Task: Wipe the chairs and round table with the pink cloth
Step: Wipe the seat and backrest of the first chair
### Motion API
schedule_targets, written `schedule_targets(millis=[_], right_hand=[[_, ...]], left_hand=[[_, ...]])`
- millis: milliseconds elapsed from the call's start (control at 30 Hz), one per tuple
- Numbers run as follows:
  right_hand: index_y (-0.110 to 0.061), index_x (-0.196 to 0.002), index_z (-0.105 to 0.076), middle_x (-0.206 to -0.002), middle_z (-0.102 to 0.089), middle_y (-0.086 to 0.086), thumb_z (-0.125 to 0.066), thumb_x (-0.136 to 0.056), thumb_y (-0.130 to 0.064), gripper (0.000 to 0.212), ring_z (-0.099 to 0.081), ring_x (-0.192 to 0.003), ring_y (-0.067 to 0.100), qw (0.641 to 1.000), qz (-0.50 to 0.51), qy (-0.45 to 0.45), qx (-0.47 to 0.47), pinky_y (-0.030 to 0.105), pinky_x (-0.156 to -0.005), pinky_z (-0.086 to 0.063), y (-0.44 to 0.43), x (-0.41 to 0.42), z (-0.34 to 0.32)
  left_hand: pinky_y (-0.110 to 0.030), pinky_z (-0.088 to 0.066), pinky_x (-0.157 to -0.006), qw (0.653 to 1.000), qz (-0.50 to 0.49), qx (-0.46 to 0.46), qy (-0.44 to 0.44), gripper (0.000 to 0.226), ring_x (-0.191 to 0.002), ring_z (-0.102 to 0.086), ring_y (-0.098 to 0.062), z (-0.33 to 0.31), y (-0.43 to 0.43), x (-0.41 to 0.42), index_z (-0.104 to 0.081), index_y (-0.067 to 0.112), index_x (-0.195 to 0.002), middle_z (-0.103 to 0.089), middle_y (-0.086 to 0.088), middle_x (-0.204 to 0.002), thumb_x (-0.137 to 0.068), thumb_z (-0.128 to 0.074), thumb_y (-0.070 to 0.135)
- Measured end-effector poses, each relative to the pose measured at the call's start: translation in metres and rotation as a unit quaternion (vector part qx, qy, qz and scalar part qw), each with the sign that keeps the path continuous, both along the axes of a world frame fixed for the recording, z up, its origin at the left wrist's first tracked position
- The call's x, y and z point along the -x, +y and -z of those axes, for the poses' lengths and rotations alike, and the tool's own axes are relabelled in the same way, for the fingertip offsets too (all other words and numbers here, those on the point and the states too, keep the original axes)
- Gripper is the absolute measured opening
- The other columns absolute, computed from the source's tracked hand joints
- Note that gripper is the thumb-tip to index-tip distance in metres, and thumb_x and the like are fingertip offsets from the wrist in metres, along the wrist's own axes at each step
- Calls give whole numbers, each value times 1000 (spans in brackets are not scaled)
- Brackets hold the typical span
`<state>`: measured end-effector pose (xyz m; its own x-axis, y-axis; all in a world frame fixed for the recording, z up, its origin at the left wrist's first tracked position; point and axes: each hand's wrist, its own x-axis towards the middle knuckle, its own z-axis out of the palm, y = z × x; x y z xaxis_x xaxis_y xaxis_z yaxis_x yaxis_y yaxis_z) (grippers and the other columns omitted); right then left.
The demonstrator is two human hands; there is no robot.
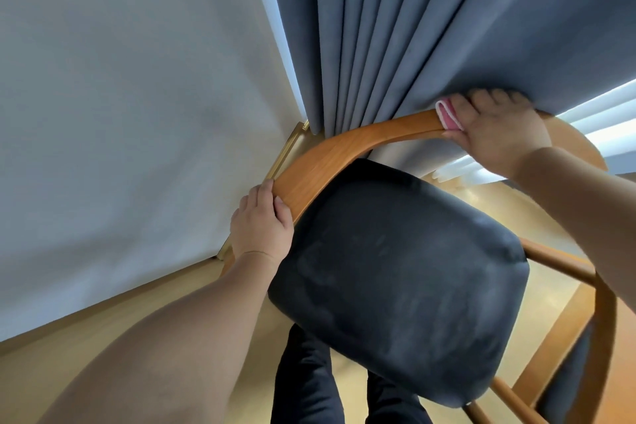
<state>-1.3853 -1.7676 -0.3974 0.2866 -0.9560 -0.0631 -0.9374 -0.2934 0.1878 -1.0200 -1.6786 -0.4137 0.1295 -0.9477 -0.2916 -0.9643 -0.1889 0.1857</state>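
The pink cloth point(447, 115) was pinched against the curved wooden rail point(344, 151) of the chair point(395, 272), the right hand point(495, 134) curled over it. The rail's other end was gripped by the left hand point(261, 227). An early stage was judged: most of the rail was unwiped, and the round table point(581, 144) and second chair point(599, 313) were apparently untouched.

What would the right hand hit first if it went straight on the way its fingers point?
The blue-grey curtain. The right hand, gripping the pink cloth on the chair's back rail, points its fingers at the folds just behind. They may be touching; depth is unclear.
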Motion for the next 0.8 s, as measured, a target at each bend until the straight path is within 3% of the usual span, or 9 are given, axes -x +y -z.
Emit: schedule_targets(millis=[233,333,433,533,800], right_hand=[[-10,-137,-42,-106,-57,21,-31,-94,-50,60,-55,-88,39,1000,9,-3,-9,47,-82,-43,1,0,2],[-10,-138,-44,-108,-58,19,-41,-94,-48,57,-55,-90,38,1000,8,1,-21,46,-84,-44,0,1,0],[-12,-137,-46,-109,-59,16,-44,-93,-49,57,-56,-92,37,1000,8,14,-26,44,-85,-43,0,2,-1],[-12,-135,-48,-108,-60,14,-45,-93,-49,56,-57,-91,36,1000,4,6,-24,43,-85,-44,0,3,-1],[-13,-131,-53,-105,-63,11,-37,-91,-49,56,-59,-87,34,999,-21,-26,-4,39,-80,-46,2,9,2]], left_hand=[[-42,-45,-100,999,31,-16,-6,45,-121,-50,-29,-6,-4,2,-35,14,-141,-47,-10,-138,-100,-32,31],[-41,-39,-107,994,108,-7,-6,50,-130,-42,-28,-17,-19,18,-31,14,-144,-41,-9,-143,-97,-43,28],[-36,-19,-115,972,236,-12,14,60,-142,-23,-25,-22,-47,59,-14,15,-151,-23,-6,-155,-98,-40,30],[-29,2,-112,949,313,-6,28,64,-146,-5,-20,-19,-68,109,-2,17,-152,-4,-3,-160,-100,-36,32],[-39,11,-114,947,313,-74,-11,79,-145,13,-19,-11,-77,161,10,16,-151,14,-2,-159,-95,-45,27]])
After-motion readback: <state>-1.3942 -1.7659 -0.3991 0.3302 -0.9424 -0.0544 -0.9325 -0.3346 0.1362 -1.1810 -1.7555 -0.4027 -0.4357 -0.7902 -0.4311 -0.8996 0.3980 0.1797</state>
